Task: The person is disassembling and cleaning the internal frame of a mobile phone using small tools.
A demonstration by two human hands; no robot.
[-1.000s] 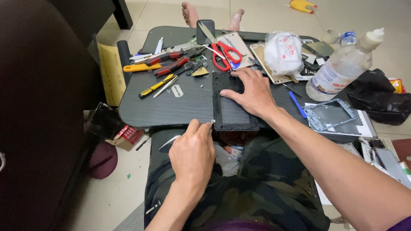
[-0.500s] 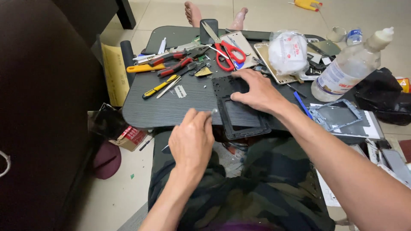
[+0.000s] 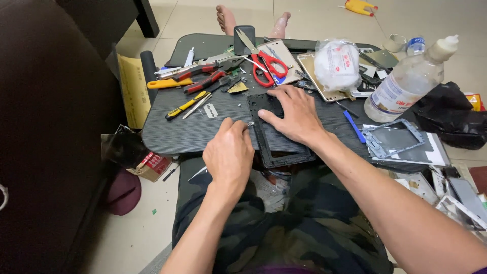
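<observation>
The right hand (image 3: 294,114) lies spread flat on the black frame (image 3: 279,133), pinning it at the near edge of the dark lap table (image 3: 203,129), so the left hand (image 3: 229,152), fingers pinched on a small metal tool (image 3: 249,123), can work its left rim
</observation>
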